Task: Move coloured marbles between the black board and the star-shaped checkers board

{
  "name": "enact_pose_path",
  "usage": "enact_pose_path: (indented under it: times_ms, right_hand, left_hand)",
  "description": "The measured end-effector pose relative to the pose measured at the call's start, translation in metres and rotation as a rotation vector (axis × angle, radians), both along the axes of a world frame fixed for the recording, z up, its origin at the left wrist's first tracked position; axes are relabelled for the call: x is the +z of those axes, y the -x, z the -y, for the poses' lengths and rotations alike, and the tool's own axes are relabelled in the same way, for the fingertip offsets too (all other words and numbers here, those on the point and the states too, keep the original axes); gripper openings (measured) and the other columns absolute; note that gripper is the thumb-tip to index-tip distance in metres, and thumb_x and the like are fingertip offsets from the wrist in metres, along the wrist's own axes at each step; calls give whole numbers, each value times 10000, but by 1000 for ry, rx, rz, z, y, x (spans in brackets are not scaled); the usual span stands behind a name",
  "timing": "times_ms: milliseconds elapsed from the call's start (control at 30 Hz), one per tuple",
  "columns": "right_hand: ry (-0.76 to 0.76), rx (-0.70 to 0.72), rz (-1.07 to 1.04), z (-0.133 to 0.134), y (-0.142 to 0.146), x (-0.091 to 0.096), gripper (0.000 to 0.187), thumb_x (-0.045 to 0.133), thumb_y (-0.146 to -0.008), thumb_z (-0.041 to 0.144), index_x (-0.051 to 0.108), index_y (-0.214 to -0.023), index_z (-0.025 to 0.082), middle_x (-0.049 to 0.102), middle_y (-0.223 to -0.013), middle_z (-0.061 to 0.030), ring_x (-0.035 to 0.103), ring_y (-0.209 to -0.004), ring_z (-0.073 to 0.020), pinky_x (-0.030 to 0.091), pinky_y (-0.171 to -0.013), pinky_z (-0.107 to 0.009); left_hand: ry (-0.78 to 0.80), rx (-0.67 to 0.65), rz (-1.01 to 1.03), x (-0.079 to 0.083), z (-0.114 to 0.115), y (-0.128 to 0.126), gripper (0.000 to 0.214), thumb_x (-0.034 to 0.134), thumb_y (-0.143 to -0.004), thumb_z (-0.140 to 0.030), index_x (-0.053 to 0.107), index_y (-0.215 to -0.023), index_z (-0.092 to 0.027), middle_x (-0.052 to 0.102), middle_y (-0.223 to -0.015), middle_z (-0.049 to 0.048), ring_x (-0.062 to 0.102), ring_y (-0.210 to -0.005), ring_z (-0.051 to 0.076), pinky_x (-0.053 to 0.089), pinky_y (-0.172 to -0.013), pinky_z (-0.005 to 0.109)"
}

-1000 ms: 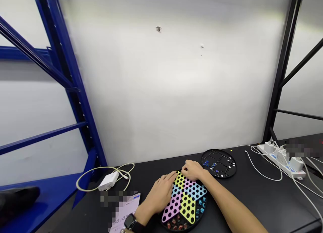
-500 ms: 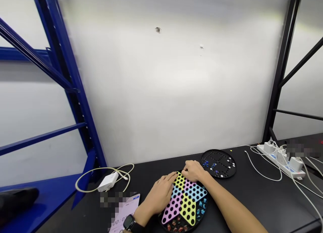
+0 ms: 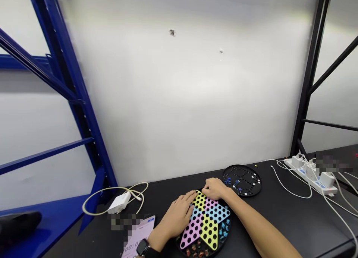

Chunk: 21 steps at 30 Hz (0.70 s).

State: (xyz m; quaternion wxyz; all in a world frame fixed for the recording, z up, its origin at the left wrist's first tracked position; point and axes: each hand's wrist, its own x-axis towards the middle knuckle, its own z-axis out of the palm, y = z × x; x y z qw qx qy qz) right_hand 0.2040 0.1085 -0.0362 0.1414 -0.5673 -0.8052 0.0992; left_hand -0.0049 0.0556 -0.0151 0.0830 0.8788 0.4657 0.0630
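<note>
A Chinese checkers board [image 3: 208,233] with a pink, yellow and blue star full of black holes lies on the black table. Red pieces [image 3: 197,248] sit in its near rim compartment, and blue pieces [image 3: 223,230] fill the one on the right. My left hand [image 3: 180,213] rests flat over the board's left side, fingers stretched toward the far yellow point. At the far right edge of the star is my right hand [image 3: 214,189], its fingers curled downward; whatever they hold, if anything, is hidden beneath the hand.
Behind my right hand lies a round black board [image 3: 243,181] with blue and white pieces. A phone [image 3: 141,232] showing a timer is beside my left wrist. A white charger [image 3: 119,203] with a cable lies left, a power strip [image 3: 311,176] with cords right. Blue shelving [image 3: 84,101] stands left.
The view has shifted very slightly. Both hands keep almost the same place on the board, and no piece has visibly moved.
</note>
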Motion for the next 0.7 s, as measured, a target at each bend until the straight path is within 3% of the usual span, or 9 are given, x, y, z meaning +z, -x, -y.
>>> enact_pose_path:
  times_ms: [300,567,700]
  right_hand:
    - [-5,-50,-59,1,-5,-1,375,452,-887,282,684,-610,182,603,-614,-10,397,-515,-97,230,-523,-249]
    - [-69,-118,-78,3,-3,-2,435,453,-914,336,630,-547,184,566,-562,-35,447,-515,-121,228,-539,-272]
    - [-88,-157,-191,-1,-6,-5,500,398,-951,369,575,-525,177,500,-513,-10,396,-485,-103,223,-527,-267]
  left_hand:
    - [-11,-5,-7,-4,-1,-1,500,303,-969,-320,429,-1450,-265,420,-1522,17,446,-1335,244,380,-1109,432]
    - [-15,1,-27,-2,0,-2,497,303,-976,-317,421,-1455,-260,414,-1526,27,442,-1342,242,391,-1102,423]
    - [-21,-3,-31,-1,1,-3,491,309,-977,-323,420,-1453,-276,417,-1524,21,446,-1341,236,393,-1100,413]
